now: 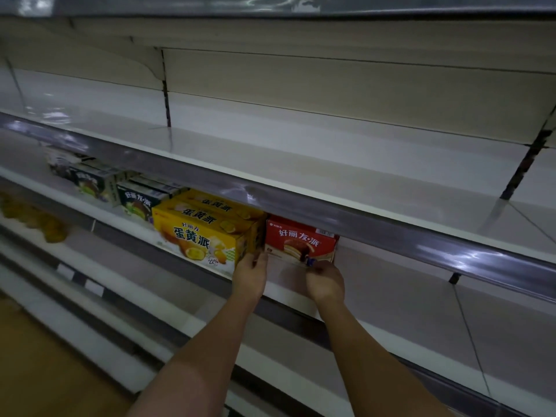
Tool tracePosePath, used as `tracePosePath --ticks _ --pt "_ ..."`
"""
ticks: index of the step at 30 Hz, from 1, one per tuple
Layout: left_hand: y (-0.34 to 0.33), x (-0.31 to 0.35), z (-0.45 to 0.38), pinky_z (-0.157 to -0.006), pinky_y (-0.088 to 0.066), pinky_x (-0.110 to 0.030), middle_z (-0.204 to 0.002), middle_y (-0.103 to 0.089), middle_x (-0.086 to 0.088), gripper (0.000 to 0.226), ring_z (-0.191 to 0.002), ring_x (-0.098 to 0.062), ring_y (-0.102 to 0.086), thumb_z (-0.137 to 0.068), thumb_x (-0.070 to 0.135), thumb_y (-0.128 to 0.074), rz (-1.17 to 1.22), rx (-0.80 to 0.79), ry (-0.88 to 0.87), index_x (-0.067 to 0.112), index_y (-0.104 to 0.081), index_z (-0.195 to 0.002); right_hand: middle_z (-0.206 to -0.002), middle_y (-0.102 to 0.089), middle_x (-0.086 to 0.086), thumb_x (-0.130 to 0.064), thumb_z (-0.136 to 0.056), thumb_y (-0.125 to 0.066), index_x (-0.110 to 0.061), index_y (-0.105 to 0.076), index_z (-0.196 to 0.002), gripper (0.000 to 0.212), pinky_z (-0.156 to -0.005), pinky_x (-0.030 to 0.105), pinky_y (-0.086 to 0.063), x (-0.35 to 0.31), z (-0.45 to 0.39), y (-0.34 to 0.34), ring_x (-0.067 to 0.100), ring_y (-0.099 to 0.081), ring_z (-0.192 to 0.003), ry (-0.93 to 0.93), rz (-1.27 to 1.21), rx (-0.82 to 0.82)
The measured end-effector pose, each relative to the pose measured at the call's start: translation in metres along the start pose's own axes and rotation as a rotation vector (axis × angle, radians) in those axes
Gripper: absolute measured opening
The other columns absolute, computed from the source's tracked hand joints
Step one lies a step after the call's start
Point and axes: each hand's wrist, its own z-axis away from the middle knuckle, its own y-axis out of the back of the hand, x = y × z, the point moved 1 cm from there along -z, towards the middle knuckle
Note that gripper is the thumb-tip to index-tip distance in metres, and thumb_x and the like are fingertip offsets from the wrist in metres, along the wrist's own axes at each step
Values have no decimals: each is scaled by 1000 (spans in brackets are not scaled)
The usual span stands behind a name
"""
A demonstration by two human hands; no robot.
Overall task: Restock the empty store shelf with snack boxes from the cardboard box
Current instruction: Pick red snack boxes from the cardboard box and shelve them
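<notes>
Red box [301, 243] sits on the shelf [376, 296], just beside the yellow box [200, 236]. Left hand [250, 276] and right hand [325, 281] pinch its lower front corners. Push it straight back, flush with yellow, front edges level.

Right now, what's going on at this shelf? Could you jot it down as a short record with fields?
setting: store shelving, mostly bare
red snack box: on the middle shelf, right of the yellow boxes
yellow snack boxes: stacked beside it
green snack boxes: further left, same shelf
left hand: at the red box's lower left corner
right hand: at its lower right edge, fingers curled
upper shelf: nothing on it
cardboard box: not in view
</notes>
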Motion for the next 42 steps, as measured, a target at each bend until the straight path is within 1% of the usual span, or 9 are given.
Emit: tracePosePath --ticks 6,13,17,22,27,30,34,39,42 --pt "27 -2 35 -92 -49 -44 -98 -66 -15 28 -98 -32 -62 -99 29 -46 -7 210 12 7 -63 -105 -123 -60 10 -13 -94 -47 -8 -61 -119 29 -84 23 -41 -13 23 -15 27 -55 -112 146 -36 -131" --pt "82 -34 86 -94 -47 -43 -105 -65 -14 26 -100 -31 -60 -99 32 -45 -20 465 146 12 -61 -103 -117 -62 9 -18 -91 -54 -9 -60 -117 28 -85 29 -44 -17 52 -50 24 -57 -105 267 -54 -357" --pt "111 -55 122 -88 -47 -41 -95 -62 -13 28 -94 -32 -59 -101 32 -41 -1 561 178 13 -59 -93 -121 -60 8 -18 -92 -53 -11 -57 -123 32 -90 31 -45 -15 70 -74 24 -56 -109 298 -23 -496" --pt "151 -85 166 -86 -47 -36 -112 -62 -13 38 -104 -27 -59 -101 31 -41 72 687 284 3 -57 -122 -125 -60 8 -20 -91 -55 -10 -59 -123 34 -89 27 -44 -11 110 -115 24 -57 -111 363 34 -626" --pt "200 -116 215 -79 -44 -34 -93 -65 -15 29 -95 -34 -62 -100 29 -45 109 890 344 6 -61 -94 -126 -58 5 -21 -94 -52 -14 -56 -126 34 -90 28 -46 -18 164 -157 21 -57 -107 440 93 -806" --pt "229 -131 252 -76 -44 -33 -84 -62 -8 32 -92 -32 -61 -100 31 -44 117 992 396 8 -60 -85 -122 -60 3 -20 -93 -53 -15 -58 -125 33 -80 24 -45 -25 203 -186 14 -54 -93 522 141 -891" --pt "263 -151 299 -95 -45 -41 -112 -63 -18 44 -110 -35 -58 -99 39 -43 122 1096 465 0 -62 -112 -123 -61 4 -20 -93 -53 -14 -58 -126 33 -87 27 -48 -31 256 -219 17 -58 -103 578 165 -1012" --pt "300 -180 362 -94 -48 -46 -101 -66 -12 37 -101 -32 -61 -98 38 -44 110 1238 501 7 -65 -103 -125 -60 5 -18 -93 -55 -10 -57 -127 35 -94 27 -44 -33 325 -257 20 -56 -114 655 256 -1181" --pt "319 -187 399 -94 -47 -44 -111 -64 -14 42 -107 -33 -58 -98 39 -44 151 1289 547 6 -62 -114 -123 -62 9 -15 -91 -60 -7 -59 -124 34 -97 30 -44 -31 369 -276 22 -57 -113 669 272 -1264"
